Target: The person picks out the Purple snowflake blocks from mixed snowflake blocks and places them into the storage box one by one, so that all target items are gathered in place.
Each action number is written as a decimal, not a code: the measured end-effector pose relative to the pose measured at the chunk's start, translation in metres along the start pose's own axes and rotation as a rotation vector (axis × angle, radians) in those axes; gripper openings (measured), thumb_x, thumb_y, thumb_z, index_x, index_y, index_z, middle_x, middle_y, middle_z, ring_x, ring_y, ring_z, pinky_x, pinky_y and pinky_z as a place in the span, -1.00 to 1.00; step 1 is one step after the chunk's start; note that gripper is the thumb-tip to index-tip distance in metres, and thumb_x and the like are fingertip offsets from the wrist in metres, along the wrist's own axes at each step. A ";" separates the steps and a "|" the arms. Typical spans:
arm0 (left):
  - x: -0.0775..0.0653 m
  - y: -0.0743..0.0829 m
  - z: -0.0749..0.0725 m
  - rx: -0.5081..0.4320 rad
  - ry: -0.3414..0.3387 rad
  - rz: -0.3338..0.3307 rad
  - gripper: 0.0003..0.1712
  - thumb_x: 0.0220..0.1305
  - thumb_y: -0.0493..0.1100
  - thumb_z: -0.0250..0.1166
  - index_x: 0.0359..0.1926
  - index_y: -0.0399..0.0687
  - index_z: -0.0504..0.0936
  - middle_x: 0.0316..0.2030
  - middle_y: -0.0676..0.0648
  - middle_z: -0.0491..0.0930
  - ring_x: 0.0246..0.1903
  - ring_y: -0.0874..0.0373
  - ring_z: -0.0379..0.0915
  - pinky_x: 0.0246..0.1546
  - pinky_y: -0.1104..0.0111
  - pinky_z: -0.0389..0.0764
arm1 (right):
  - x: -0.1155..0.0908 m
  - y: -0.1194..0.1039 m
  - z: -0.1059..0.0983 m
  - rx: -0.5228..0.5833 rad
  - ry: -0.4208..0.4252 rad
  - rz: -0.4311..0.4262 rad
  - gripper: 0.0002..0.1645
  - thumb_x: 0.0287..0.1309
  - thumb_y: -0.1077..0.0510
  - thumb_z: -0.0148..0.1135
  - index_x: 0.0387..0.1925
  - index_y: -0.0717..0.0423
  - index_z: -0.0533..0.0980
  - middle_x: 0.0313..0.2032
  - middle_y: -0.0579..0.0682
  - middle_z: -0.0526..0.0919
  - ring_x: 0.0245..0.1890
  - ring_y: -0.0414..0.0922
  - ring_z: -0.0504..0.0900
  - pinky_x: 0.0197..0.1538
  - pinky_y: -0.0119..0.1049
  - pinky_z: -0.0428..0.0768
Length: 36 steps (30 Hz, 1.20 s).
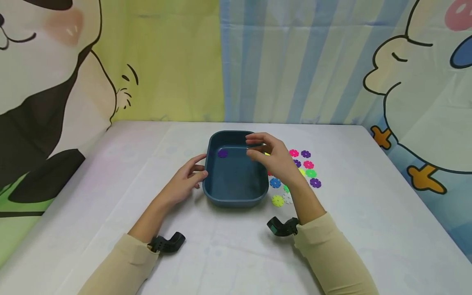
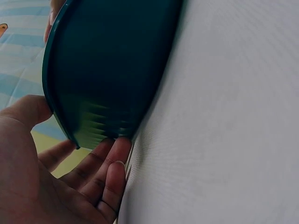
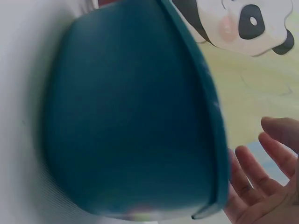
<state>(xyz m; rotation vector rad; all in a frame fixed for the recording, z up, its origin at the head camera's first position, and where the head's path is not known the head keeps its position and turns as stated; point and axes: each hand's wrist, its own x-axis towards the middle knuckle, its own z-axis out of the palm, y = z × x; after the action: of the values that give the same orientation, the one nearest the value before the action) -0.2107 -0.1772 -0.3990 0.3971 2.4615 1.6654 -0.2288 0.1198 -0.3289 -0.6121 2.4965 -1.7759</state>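
A blue-grey rectangular plastic bin [image 1: 236, 200] sits on the white-covered table with a purple snowflake disc [image 1: 222, 153] inside, near its far left part. My left hand [image 1: 183, 180] rests against the bin's left outer wall; in the left wrist view its thumb is at the rim and the other fingertips touch the side. Over the bin's right rim hovers my right hand [image 1: 274, 157], thumb and fingers apart with nothing visible between them. In the right wrist view, the right hand [image 3: 261, 182] shows beside the bin's rim, fingers loosely bent.
Several colourful snowflake discs lie to the bin's right, among them a blue disc [image 1: 275, 182], a yellow disc [image 1: 277, 200] and a purple disc [image 1: 315, 182]; my right hand and forearm cover some. A cartoon-printed curtain [image 1: 287, 61] stands behind the table. Both wrists wear black cameras.
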 end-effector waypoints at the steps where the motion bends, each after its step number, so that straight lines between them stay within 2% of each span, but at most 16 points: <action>1: 0.000 0.000 0.000 -0.001 0.000 0.000 -0.28 0.54 -0.09 0.15 0.61 0.03 0.16 0.31 -0.38 0.48 0.13 -0.15 0.58 -0.11 0.27 0.61 | 0.000 -0.001 -0.002 0.001 -0.005 0.003 -0.43 0.34 0.12 0.34 0.35 0.01 0.49 0.26 0.06 0.58 0.21 0.06 0.64 0.20 0.05 0.63; 7: 0.001 -0.001 -0.001 0.001 -0.001 0.011 -0.29 0.55 -0.11 0.14 0.61 0.01 0.16 0.29 -0.39 0.48 0.11 -0.17 0.58 -0.13 0.27 0.62 | -0.002 -0.005 -0.015 0.003 -0.045 0.018 -0.42 0.33 0.13 0.34 0.36 0.00 0.48 0.27 0.07 0.57 0.24 0.06 0.62 0.21 0.06 0.62; 14: 0.002 -0.001 -0.001 -0.001 -0.009 0.015 -0.29 0.56 -0.11 0.14 0.61 0.00 0.14 0.31 -0.39 0.46 0.14 -0.20 0.57 -0.13 0.29 0.62 | -0.006 -0.007 -0.034 0.001 -0.064 0.050 -0.45 0.39 0.10 0.31 0.36 -0.01 0.47 0.27 0.05 0.58 0.21 0.10 0.65 0.17 -0.06 0.66; 18: 0.001 -0.001 -0.001 0.001 -0.008 -0.005 -0.29 0.56 -0.09 0.14 0.61 0.03 0.15 0.31 -0.38 0.46 0.13 -0.17 0.57 -0.11 0.29 0.61 | -0.009 -0.007 -0.046 -0.010 -0.033 0.052 -0.45 0.39 0.07 0.31 0.35 0.02 0.48 0.26 0.07 0.59 0.19 0.14 0.66 0.14 -0.11 0.68; 27: 0.001 -0.002 -0.001 -0.003 -0.007 -0.006 -0.29 0.56 -0.08 0.15 0.61 0.04 0.15 0.31 -0.37 0.47 0.11 -0.13 0.57 -0.11 0.30 0.62 | -0.016 -0.003 -0.072 -0.023 0.065 0.053 -0.47 0.39 0.05 0.30 0.35 -0.06 0.50 0.24 0.09 0.61 0.08 -0.07 0.72 0.11 -0.16 0.69; 34: 0.001 -0.002 -0.002 0.006 -0.004 -0.016 -0.30 0.56 -0.07 0.13 0.61 0.08 0.15 0.32 -0.35 0.47 0.15 -0.17 0.56 -0.10 0.30 0.61 | -0.025 -0.004 -0.089 -0.046 0.107 0.038 -0.45 0.40 0.05 0.30 0.37 -0.01 0.49 0.25 0.14 0.60 0.09 -0.16 0.70 0.04 -0.41 0.66; 36: 0.001 -0.002 -0.002 0.009 -0.002 -0.021 -0.30 0.56 -0.06 0.14 0.61 0.10 0.16 0.32 -0.34 0.46 0.16 -0.18 0.55 -0.09 0.30 0.62 | -0.028 -0.004 -0.093 -0.053 0.109 0.035 -0.44 0.39 0.05 0.30 0.37 0.00 0.48 0.25 0.15 0.59 0.07 -0.19 0.70 0.03 -0.42 0.66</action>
<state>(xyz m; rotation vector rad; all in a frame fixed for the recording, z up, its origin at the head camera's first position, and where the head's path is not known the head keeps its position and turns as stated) -0.2124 -0.1790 -0.4003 0.3724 2.4639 1.6450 -0.2240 0.2118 -0.2983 -0.4832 2.6151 -1.7823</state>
